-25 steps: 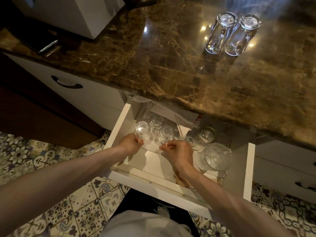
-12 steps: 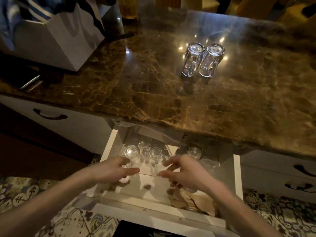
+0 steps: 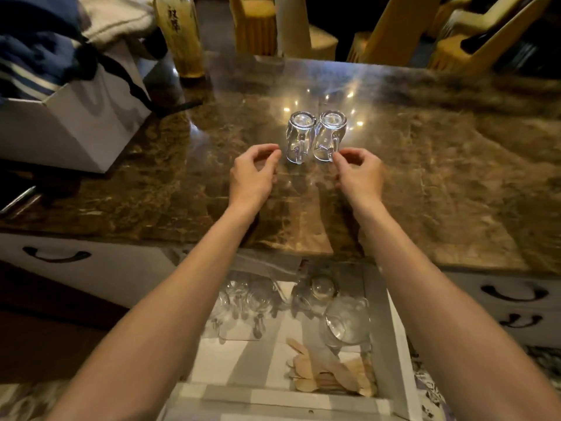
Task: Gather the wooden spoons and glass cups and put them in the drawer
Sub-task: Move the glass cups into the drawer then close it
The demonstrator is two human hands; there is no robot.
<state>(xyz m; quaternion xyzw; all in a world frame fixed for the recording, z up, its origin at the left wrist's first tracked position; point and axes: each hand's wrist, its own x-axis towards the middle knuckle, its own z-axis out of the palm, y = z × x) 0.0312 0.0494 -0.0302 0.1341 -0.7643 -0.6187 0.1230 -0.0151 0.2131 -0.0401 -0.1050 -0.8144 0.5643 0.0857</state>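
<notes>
Two glass cups with handles stand upside down side by side on the brown marble counter: the left cup [image 3: 299,135] and the right cup [image 3: 329,133]. My left hand [image 3: 253,174] hovers just left of the left cup, fingers curled and apart, holding nothing. My right hand [image 3: 359,174] is beside the right cup, its fingertips at the cup's handle, with no grip that I can see. Below the counter edge the white drawer [image 3: 397,360] is pulled out. Inside lie several glass cups [image 3: 252,299], a larger glass jug [image 3: 346,325] and several wooden spoons [image 3: 328,375].
A white box [image 3: 76,123] with folded cloth stands at the counter's left, with a tall bottle [image 3: 180,34] behind it. Closed drawers with dark handles [image 3: 56,256] flank the open one. Yellow-covered chairs [image 3: 455,41] stand beyond the counter's far edge.
Both hands left the cups in the drawer and rose over the counter to the two upside-down cups. The view tilted up from the drawer to the counter.
</notes>
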